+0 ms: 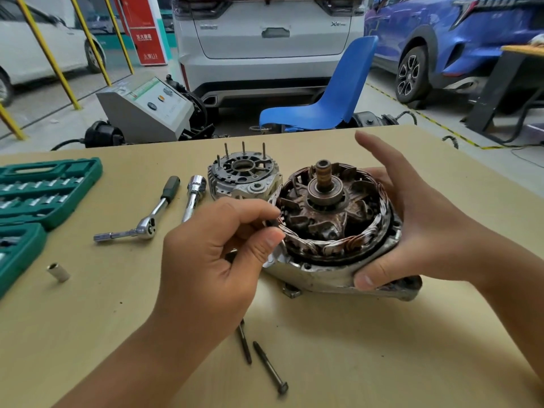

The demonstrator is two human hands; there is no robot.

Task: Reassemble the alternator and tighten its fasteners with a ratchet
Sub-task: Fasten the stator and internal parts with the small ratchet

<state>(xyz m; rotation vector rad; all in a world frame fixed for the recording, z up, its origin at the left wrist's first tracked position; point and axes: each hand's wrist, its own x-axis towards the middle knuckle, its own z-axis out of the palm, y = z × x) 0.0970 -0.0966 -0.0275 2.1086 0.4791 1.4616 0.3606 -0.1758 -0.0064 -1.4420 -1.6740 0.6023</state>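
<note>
1. Two long bolts (269, 368) lay nearest the camera, at six o'clock from the alternator body (338, 231), loose on the table (382, 348), their long axes running toward it.
2. At nine o'clock of the body, the left hand (217, 260) had thumb and forefinger pinched at the stator winding's rim; what they pinched was too small to tell.
3. At three o'clock, the right hand (418, 228) cupped the housing, thumb pressed on its near wall and fingers spread behind.
4. Its rotor shaft (323, 178) stood upright, so the rear cover (244, 178), lying just beyond at eleven o'clock, would likely lower straight down over it; the left hand was nearer.
5. Farther at nine o'clock lay the ratchet (147, 222), an extension bar (192, 195), a loose socket (58, 271) and the green socket case (44, 189).
</note>
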